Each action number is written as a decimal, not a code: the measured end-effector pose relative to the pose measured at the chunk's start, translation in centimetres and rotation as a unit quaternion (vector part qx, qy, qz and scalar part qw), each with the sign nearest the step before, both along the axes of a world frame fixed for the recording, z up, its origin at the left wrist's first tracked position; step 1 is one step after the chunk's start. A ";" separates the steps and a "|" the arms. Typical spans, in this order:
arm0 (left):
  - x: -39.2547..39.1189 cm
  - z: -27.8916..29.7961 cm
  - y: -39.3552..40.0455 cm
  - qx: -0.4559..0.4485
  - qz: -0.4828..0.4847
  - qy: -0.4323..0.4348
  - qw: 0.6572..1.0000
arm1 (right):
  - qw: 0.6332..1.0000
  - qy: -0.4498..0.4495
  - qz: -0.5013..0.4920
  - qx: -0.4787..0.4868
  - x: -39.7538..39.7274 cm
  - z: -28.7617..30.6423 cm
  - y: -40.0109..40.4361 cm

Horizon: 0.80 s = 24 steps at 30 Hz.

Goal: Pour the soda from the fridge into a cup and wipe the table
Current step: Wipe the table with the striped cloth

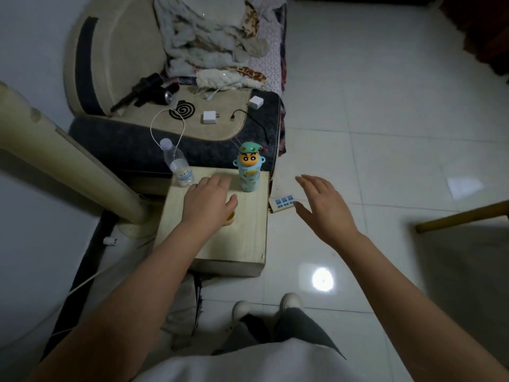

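Note:
A small pale wooden table (242, 244) stands in front of me. My left hand (208, 201) hovers over its middle with fingers spread, covering most of a cup (230, 217) that shows an orange-yellow inside at its rim. My right hand (323, 205) is open in the air to the right of the table, above the floor. A clear plastic bottle (177, 164) with a white cap stands at the table's far left corner. A blue cartoon-figure bottle (248, 168) stands at the far right.
A sofa (124, 133) behind the table carries chargers, cables, a mosquito coil and blankets. A cream fan column (63, 158) leans at the left. A small blue-printed card box (283, 204) lies on the tiled floor beside the table. A wooden leg (462, 216) juts in at right.

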<state>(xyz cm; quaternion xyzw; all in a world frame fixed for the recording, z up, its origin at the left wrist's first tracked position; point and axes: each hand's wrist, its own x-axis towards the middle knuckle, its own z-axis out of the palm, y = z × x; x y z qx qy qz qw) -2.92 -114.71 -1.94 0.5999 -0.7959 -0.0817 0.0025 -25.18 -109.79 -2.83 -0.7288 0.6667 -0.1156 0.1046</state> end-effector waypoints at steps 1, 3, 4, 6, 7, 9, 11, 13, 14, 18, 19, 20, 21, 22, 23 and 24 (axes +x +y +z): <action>-0.4 -0.1 0.2 0.000 -0.009 -0.001 1.000 | 1.000 0.001 -0.011 0.003 -0.4 -0.2 0.6; -1.5 -0.3 0.7 0.003 -0.029 -0.007 1.000 | 0.999 0.002 -0.034 0.002 -1.3 -0.5 2.0; -2.0 -0.5 0.9 0.005 -0.040 -0.009 0.999 | 0.999 0.000 -0.046 0.001 -1.8 -0.5 2.8; -3.3 -0.9 1.4 0.010 -0.065 -0.005 0.998 | 0.997 -0.005 -0.075 -0.001 -3.0 -0.6 4.5; -4.1 -1.1 1.8 0.012 -0.080 -0.005 0.997 | 0.996 -0.007 -0.091 -0.001 -3.8 -0.6 5.6; -6.1 -1.1 2.6 0.012 -0.110 -0.006 0.994 | 0.993 -0.007 -0.121 0.000 -5.3 -0.7 7.9; -8.4 -1.0 3.9 0.014 -0.141 -0.003 0.990 | 0.988 -0.003 -0.152 0.007 -6.8 -0.8 10.6; -10.9 -1.0 5.5 0.014 -0.180 -0.002 0.984 | 0.982 0.001 -0.186 0.017 -8.4 -0.9 13.7; -12.2 -1.1 6.3 0.014 -0.200 0.001 0.980 | 0.979 0.001 -0.203 0.020 -9.1 -0.9 15.3; -17.1 -1.6 10.4 0.031 -0.274 0.012 0.961 | 0.959 0.001 -0.280 0.033 -11.8 -0.8 22.4; -18.4 -1.7 11.4 0.032 -0.293 0.014 0.955 | 0.953 0.000 -0.300 0.035 -12.4 -0.8 24.2; -19.6 -1.8 12.5 0.035 -0.310 0.017 0.950 | 0.947 -0.002 -0.319 0.038 -13.0 -0.8 26.0; -20.8 -1.8 13.7 0.037 -0.326 0.018 0.944 | 0.941 -0.004 -0.336 0.041 -13.5 -0.9 27.8; -21.9 -1.9 14.8 0.037 -0.344 0.017 0.938 | 0.935 -0.005 -0.353 0.044 -14.0 -1.0 29.7; -23.0 -2.1 15.8 0.036 -0.361 0.015 0.932 | 0.928 -0.006 -0.368 0.049 -14.4 -1.2 31.4; -24.0 -2.3 16.9 0.037 -0.379 0.014 0.925 | 0.922 -0.007 -0.384 0.055 -14.8 -1.4 33.1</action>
